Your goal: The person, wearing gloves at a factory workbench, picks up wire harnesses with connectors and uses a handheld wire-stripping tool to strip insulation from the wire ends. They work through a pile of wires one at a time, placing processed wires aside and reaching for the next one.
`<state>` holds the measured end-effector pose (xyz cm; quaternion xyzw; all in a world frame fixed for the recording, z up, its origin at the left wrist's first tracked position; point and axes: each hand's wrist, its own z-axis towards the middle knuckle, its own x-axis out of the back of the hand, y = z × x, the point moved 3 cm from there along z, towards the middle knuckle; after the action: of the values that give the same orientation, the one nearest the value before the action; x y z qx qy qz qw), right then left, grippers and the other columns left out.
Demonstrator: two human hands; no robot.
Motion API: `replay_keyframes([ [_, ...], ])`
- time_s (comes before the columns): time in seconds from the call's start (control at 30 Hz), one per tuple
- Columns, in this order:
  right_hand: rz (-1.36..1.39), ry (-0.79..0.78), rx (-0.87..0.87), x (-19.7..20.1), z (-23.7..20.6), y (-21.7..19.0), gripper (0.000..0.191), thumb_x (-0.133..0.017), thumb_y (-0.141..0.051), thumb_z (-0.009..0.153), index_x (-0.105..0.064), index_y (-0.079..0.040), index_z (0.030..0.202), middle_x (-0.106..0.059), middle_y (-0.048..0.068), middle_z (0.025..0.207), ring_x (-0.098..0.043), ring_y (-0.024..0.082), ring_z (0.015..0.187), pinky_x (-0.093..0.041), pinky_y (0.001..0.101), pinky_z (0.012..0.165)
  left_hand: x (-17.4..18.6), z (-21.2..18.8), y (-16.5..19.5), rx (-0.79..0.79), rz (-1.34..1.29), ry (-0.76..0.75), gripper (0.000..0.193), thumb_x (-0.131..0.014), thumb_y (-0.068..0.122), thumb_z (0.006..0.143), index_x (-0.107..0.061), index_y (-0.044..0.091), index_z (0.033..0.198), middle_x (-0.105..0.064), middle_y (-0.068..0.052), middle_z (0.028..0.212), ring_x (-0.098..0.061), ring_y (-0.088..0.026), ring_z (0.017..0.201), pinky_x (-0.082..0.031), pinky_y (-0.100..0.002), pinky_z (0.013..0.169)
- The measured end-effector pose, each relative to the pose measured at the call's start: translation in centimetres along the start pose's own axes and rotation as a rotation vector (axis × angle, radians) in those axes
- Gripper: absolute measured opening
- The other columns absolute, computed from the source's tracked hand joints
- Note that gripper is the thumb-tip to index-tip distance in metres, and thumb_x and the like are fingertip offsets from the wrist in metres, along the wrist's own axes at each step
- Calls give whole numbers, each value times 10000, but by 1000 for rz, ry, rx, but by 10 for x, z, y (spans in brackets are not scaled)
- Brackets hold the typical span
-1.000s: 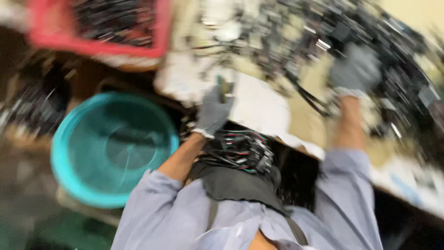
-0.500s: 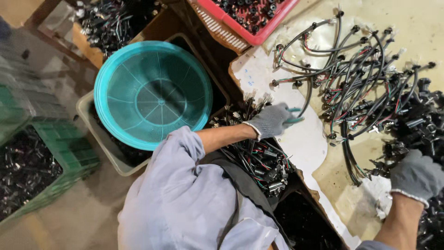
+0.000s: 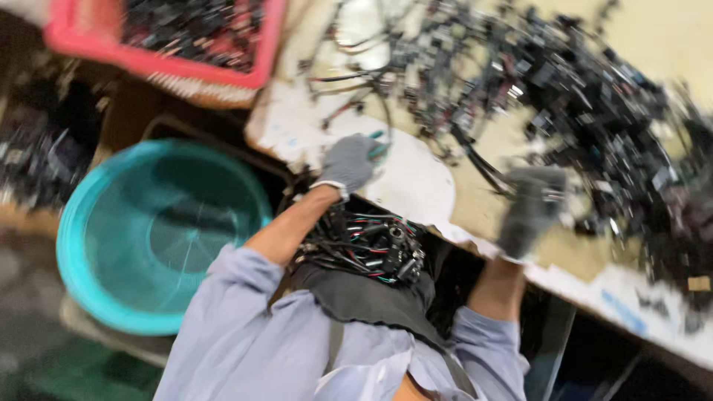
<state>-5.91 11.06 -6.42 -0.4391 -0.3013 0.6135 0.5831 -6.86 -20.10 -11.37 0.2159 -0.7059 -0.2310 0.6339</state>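
Observation:
My left hand (image 3: pixel 347 162), in a grey glove, rests on a white sheet (image 3: pixel 420 186) at the table's near edge, closed around a small teal-handled tool (image 3: pixel 377 149). My right hand (image 3: pixel 531 209), also in a grey glove, lies at the edge of a big tangle of black wire harnesses (image 3: pixel 564 89) on the table. A dark cable runs up to its fingers, but the blur hides whether it grips it. A bundle of black, red and green wires (image 3: pixel 371 246) lies in my lap between my arms.
A round teal mesh basket (image 3: pixel 160 230) stands low at the left, beside my left arm. A red crate (image 3: pixel 171 52) of dark parts sits at the upper left. The table's front edge (image 3: pixel 594 286) runs down toward the right.
The view has swung and blurred. My right hand has moved up from the table edge to the wire tangle. My left hand still grips the teal tool on the white sheet.

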Motion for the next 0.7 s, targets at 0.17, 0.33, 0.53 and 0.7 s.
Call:
replay_keyframes([
  [0.17,-715,-253,147,-44,-60,-18,265,-839,-126,859,-597,-59,944,-605,83,728,-619,231,621,-506,372,580,10,-10,16,-76,-58,55,248,-770,386,941,-821,148,991,-744,-171,885,-705,-358,787,-535,-463,707],
  [0.33,-776,-477,74,-50,-68,-42,341,-891,-311,816,-617,-119,884,-598,102,702,-620,319,630,-482,428,582,50,-48,49,171,-1049,-123,470,-815,110,788,-724,-77,1209,-745,-71,851,-660,-121,693,-534,-268,630],
  [0.53,-656,-691,163,-69,-61,-65,552,-808,-604,712,-634,-115,902,-604,112,704,-610,359,677,-457,469,616,39,-99,96,51,-945,-299,339,-759,45,827,-754,-39,1155,-786,-23,932,-709,-87,802,-578,-247,737],
  [0.7,-498,-764,-137,-75,-59,-58,601,-752,-637,786,-702,-101,1054,-634,104,691,-636,340,630,-487,417,583,40,-101,109,-196,-860,-161,265,-746,13,856,-759,-11,1119,-763,-41,967,-693,-108,843,-568,-254,790],
])
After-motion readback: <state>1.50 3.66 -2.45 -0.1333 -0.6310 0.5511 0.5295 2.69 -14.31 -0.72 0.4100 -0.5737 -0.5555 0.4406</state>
